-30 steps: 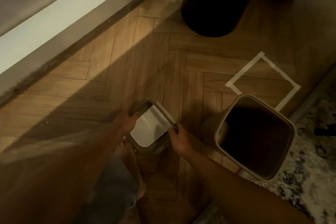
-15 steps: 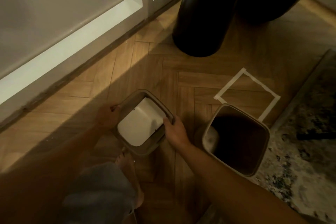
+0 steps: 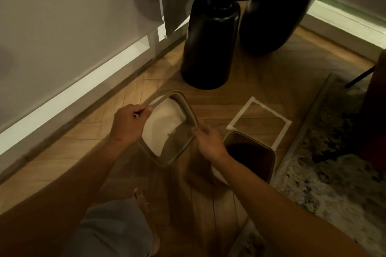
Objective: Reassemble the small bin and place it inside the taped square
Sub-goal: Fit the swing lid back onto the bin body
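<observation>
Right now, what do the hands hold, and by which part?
Both hold the bin lid by its frame: left hand at the far-left edge, right hand at the right edge.

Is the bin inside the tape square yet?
No, the bin stands just outside the tape square, on its near side, and the square holds only bare floor.

Dim warm light, soft blur (edges bowed)

Bin body (image 3: 250, 156) — near wall hidden by right hand (image 3: 211, 142) — blurred.
</observation>
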